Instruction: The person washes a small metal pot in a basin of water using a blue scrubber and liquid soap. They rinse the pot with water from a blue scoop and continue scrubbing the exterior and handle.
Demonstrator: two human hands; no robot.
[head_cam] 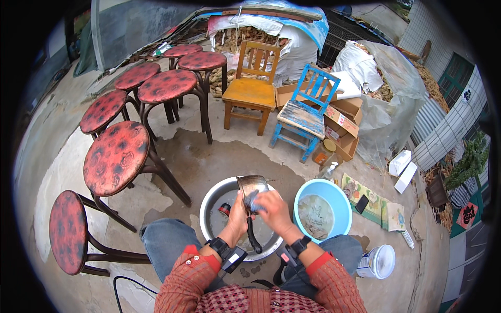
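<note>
A small metal pot (250,182) with a black handle (253,236) is tilted over a wide metal basin (211,199). My left hand (236,214) grips the pot's side, and the handle hangs down towards me. Against the pot, my right hand (273,209) presses a grey-blue scrubbing pad (253,201); blur hides its exact kind. Cloudy water stands in the metal basin, along with a small red and black object (224,209). To the right, a light blue plastic basin (344,207) holds murky water and some scraps.
Red-topped round stools (116,158) line the left side. Ahead are a yellow wooden chair (250,92) and a blue wooden chair (303,113). On the right lie a pump bottle (328,170), a phone (362,204) on a patterned mat (375,201), and a white bucket (377,262).
</note>
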